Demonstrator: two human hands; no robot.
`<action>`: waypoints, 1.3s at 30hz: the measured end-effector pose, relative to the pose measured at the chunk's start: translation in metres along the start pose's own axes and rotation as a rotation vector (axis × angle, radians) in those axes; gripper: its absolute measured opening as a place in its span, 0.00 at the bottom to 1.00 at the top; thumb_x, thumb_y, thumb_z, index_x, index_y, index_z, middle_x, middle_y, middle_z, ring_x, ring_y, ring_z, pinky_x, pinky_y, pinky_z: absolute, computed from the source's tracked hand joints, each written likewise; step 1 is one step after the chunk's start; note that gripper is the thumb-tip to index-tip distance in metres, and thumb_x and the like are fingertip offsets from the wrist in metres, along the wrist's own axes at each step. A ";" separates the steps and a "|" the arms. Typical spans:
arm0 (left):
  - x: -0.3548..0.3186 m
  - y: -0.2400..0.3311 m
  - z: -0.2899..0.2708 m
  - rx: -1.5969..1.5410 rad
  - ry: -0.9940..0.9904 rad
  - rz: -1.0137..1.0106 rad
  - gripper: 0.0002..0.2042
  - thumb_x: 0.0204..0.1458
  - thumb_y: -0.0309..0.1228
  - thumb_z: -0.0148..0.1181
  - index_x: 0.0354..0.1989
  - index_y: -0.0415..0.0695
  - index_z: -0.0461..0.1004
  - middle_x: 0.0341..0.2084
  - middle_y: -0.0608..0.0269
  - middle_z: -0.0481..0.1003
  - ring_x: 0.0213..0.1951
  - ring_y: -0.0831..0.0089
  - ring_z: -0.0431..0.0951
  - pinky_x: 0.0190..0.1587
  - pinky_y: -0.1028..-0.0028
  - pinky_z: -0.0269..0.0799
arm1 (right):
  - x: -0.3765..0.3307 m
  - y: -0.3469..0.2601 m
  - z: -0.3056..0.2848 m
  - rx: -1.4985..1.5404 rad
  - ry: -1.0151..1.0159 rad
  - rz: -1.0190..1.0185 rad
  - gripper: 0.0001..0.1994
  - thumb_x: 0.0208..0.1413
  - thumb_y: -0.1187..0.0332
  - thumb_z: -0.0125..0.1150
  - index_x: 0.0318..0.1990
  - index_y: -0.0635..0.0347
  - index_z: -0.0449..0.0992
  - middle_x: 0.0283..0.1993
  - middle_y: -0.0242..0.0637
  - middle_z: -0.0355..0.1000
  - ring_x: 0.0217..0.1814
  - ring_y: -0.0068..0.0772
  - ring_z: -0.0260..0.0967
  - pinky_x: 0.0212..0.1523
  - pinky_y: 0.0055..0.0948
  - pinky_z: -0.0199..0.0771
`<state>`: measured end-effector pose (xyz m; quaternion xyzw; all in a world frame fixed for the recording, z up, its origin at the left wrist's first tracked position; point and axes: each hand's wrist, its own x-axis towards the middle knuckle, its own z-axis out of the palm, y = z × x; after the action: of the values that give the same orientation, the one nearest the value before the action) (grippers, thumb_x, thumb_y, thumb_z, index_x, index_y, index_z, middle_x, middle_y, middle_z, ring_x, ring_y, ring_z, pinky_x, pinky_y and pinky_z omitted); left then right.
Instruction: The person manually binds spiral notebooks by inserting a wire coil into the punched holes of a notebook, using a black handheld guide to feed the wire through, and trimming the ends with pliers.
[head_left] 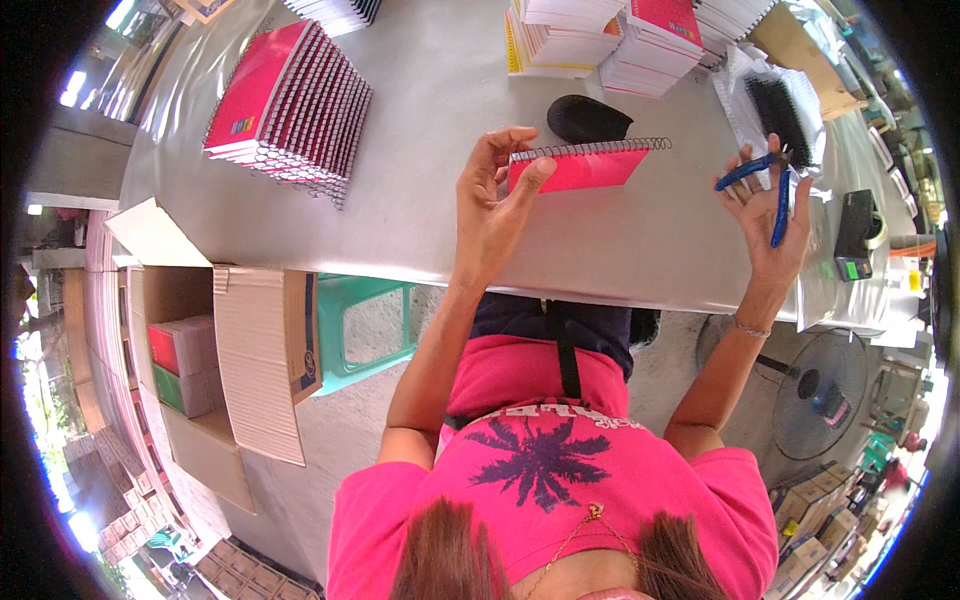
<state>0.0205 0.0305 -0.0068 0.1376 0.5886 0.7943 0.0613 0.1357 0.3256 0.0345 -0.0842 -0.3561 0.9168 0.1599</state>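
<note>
Pinching a red notebook (597, 170), there's the left hand (490, 200), while the right hand (766, 222) loosely grips blue pliers (781, 214)!

The counter (400, 200) was brightly lit, its left end streaked with glare. Daylight beyond that end was blown out; farther from the counter, straight edges were bent, background detail was softened, and corners were blacked out.

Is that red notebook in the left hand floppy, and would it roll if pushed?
Probably stiff: the notebook looks straight though the left hand grips one end. It likely won't roll, having a flat cover. Its wire coil might snag, since one end sticks out.
</note>
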 end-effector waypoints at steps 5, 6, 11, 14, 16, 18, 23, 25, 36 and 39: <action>0.005 -0.003 -0.005 0.148 -0.097 0.008 0.12 0.56 0.29 0.63 0.46 0.39 0.73 0.41 0.68 0.73 0.41 0.85 0.68 0.43 0.82 0.67 | -0.027 0.034 0.049 -0.262 -0.216 0.077 0.45 0.54 0.38 0.57 0.71 0.53 0.48 0.54 0.41 0.65 0.54 0.39 0.65 0.57 0.47 0.65; 0.005 -0.006 -0.006 0.149 -0.100 0.065 0.12 0.56 0.30 0.62 0.47 0.39 0.73 0.41 0.68 0.73 0.40 0.85 0.69 0.43 0.82 0.67 | -0.030 0.044 0.054 -0.426 -0.200 0.069 0.42 0.55 0.43 0.58 0.70 0.54 0.50 0.53 0.41 0.66 0.53 0.39 0.66 0.56 0.44 0.66; 0.005 -0.005 -0.003 0.207 -0.049 0.157 0.10 0.55 0.28 0.62 0.45 0.42 0.75 0.39 0.67 0.75 0.47 0.77 0.71 0.51 0.72 0.66 | -0.038 0.088 0.089 -1.233 -0.114 -0.101 0.33 0.52 0.59 0.67 0.62 0.62 0.62 0.46 0.43 0.72 0.47 0.42 0.70 0.48 0.32 0.68; 0.005 0.001 -0.004 0.042 -0.120 -0.108 0.11 0.55 0.28 0.62 0.46 0.42 0.75 0.41 0.67 0.75 0.46 0.77 0.72 0.50 0.74 0.66 | -0.037 0.105 0.100 -1.451 -0.038 -0.182 0.30 0.49 0.61 0.69 0.56 0.66 0.65 0.46 0.49 0.70 0.47 0.49 0.69 0.48 0.35 0.68; 0.005 -0.001 -0.005 0.138 -0.115 0.039 0.11 0.56 0.29 0.61 0.47 0.41 0.75 0.41 0.66 0.75 0.44 0.78 0.72 0.47 0.76 0.67 | -0.037 0.117 0.096 -1.522 -0.047 -0.270 0.29 0.50 0.60 0.69 0.54 0.67 0.65 0.46 0.51 0.69 0.48 0.54 0.68 0.49 0.39 0.68; 0.006 -0.002 -0.002 0.152 -0.075 0.130 0.12 0.57 0.30 0.61 0.48 0.41 0.75 0.40 0.66 0.75 0.41 0.80 0.72 0.44 0.79 0.68 | -0.037 0.124 0.093 -1.554 -0.068 -0.342 0.27 0.50 0.60 0.68 0.53 0.66 0.66 0.47 0.52 0.68 0.48 0.56 0.66 0.50 0.43 0.66; 0.006 0.003 -0.003 0.080 -0.099 -0.083 0.13 0.58 0.28 0.59 0.51 0.39 0.73 0.40 0.67 0.75 0.40 0.83 0.72 0.44 0.81 0.69 | -0.038 0.126 0.096 -1.608 -0.100 -0.329 0.25 0.49 0.59 0.68 0.50 0.63 0.67 0.46 0.49 0.68 0.49 0.56 0.64 0.50 0.48 0.63; 0.006 -0.001 -0.005 0.114 -0.101 0.003 0.13 0.58 0.26 0.59 0.51 0.39 0.73 0.40 0.67 0.75 0.40 0.82 0.73 0.45 0.81 0.69 | -0.037 0.130 0.097 -1.653 -0.104 -0.381 0.25 0.49 0.59 0.67 0.50 0.62 0.67 0.46 0.49 0.68 0.49 0.55 0.64 0.49 0.47 0.63; 0.005 0.002 -0.007 0.268 -0.116 0.054 0.12 0.59 0.21 0.55 0.52 0.36 0.73 0.40 0.63 0.77 0.42 0.81 0.74 0.46 0.80 0.71 | -0.035 0.145 0.105 -1.753 -0.090 -0.524 0.25 0.46 0.60 0.68 0.51 0.57 0.68 0.45 0.48 0.67 0.48 0.53 0.63 0.47 0.46 0.60; 0.003 0.007 -0.005 0.313 -0.105 0.066 0.12 0.59 0.21 0.53 0.51 0.35 0.73 0.41 0.62 0.77 0.42 0.81 0.75 0.45 0.80 0.72 | -0.034 0.147 0.106 -1.783 -0.083 -0.536 0.26 0.45 0.61 0.69 0.52 0.56 0.68 0.46 0.47 0.66 0.48 0.52 0.63 0.47 0.46 0.60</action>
<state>0.0166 0.0246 -0.0011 0.2060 0.6963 0.6862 0.0438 0.1046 0.1452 0.0133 -0.0579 -0.9416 0.2393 0.2295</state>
